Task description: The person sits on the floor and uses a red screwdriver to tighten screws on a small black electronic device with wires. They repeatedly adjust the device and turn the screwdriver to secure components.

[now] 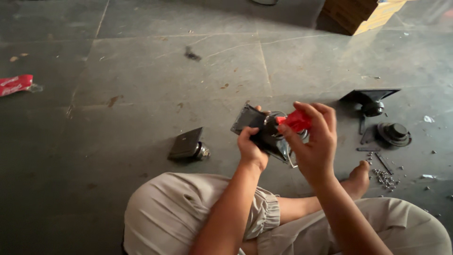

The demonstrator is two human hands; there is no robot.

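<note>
Hands both grip: left hand (pixel 251 146) clasps one black square speaker unit (pixel 264 132), right hand (pixel 314 141) a red-handled tool (pixel 295 121); two similar units (pixel 188 145) (pixel 370 100) lie on the floor (pixel 141 85).

tilted black speaker (pixel 255 126), red-handled tool (pixel 296 121)

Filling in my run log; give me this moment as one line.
left hand: holds black speaker | right hand: grips red-handled tool on it

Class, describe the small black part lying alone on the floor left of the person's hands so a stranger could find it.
Start at the person's left hand. Just left of it, a dark square part lies alone on the stone floor, with a shiny metal end facing the hand.
</note>
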